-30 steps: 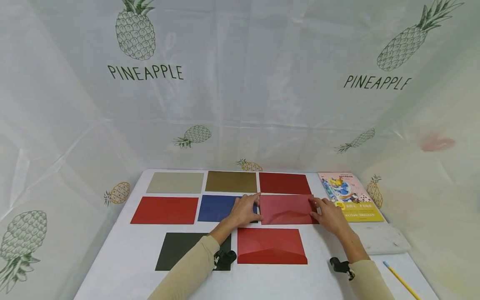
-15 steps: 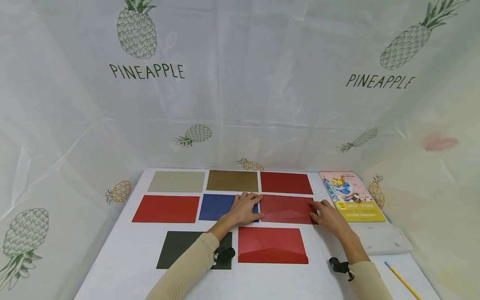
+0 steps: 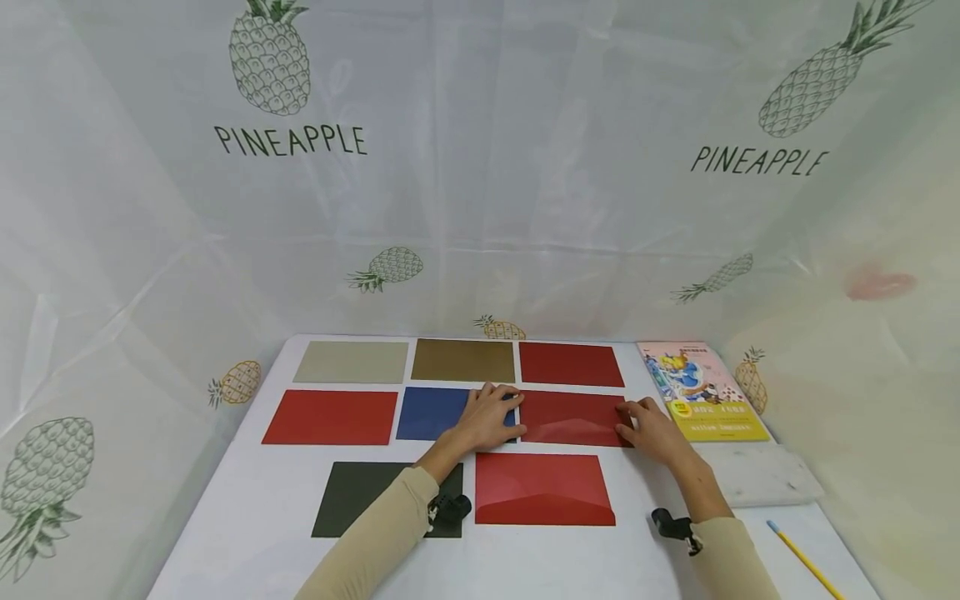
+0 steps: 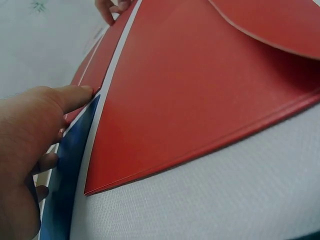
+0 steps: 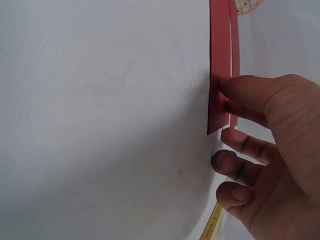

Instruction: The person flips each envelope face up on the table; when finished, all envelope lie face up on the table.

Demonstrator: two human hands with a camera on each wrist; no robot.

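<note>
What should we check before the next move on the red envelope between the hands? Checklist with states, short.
1. Left hand at the middle red envelope's left edge: ok, touching.
2. Right hand at its right edge: ok, touching; whether it pinches or merely rests there: cannot tell.
3. Gap to the front red envelope: ok, white strip visible between them.
4. Blue envelope clear of the left hand: not ok, the hand covers part of its right end.
5. Middle envelope's flap sealed: cannot tell.
6. Pencil out of the way: ok, lying apart from both hands.
</note>
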